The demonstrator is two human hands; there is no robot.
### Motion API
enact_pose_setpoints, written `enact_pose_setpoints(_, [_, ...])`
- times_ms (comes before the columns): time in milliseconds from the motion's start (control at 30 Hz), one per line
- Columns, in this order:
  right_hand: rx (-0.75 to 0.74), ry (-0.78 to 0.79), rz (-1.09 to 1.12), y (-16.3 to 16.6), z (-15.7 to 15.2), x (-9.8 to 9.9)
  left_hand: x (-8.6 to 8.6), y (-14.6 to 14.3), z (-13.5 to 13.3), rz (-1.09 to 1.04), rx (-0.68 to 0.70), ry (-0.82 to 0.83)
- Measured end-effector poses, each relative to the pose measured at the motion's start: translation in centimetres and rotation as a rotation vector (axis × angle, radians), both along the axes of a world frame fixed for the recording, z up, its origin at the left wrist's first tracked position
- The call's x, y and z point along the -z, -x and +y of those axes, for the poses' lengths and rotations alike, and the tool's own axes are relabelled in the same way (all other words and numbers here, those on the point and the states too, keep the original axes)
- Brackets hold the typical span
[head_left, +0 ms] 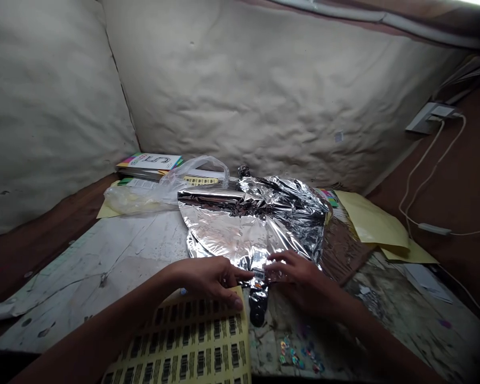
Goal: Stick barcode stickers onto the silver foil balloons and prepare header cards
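Observation:
A flat, uninflated silver foil balloon (pixel 224 229) lies on the table, its narrow tail (pixel 258 309) pointing toward me. On the neck sits a small barcode sticker (pixel 258 275). My left hand (pixel 214 280) presses its outstretched index finger at the sticker's left edge; the thumb is apart, over the top corner of a yellow sheet of barcode stickers (pixel 200 341). To the right of the neck, my right hand (pixel 300 277) rests on the foil with its fingers spread, fingertips close to the sticker. Its thumb is hard to make out.
A clear plastic bag (pixel 144 197) and stacked booklets (pixel 150 161) lie at the back left. Yellow paper sheets (pixel 376 221) and a brown plastic-wrapped piece (pixel 346 250) are at right. Shiny bits (pixel 300 354) lie near the front edge. White cables (pixel 418 176) hang from a wall socket (pixel 432 116).

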State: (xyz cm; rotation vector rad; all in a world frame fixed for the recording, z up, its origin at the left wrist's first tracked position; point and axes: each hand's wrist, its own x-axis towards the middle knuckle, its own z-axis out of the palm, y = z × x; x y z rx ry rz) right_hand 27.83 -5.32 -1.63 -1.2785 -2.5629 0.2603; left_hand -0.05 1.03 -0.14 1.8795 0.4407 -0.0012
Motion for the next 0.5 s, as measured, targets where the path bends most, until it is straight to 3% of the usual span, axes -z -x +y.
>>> enact_pose_setpoints(100, [-0.150,-0.116,-0.020,-0.2,-0.6,0.9,-0.4,0.2,0.0,-0.004,0.017,0.021])
enact_pose_setpoints(300, [-0.134,-0.359,0.081,-0.2,0.1,3.2,-0.7,0.6,0.5,-0.024,0.011,0.031])
enact_pose_setpoints(400, [-0.066,-0.310,0.184,-0.2,0.5,3.2,-0.9,0.9,0.7,-0.038,-0.001,0.003])
enact_pose_setpoints(500, [0.048,-0.126,0.248,-0.2,1.0,2.9,-1.1,1.0,0.6,-0.047,0.000,-0.019])
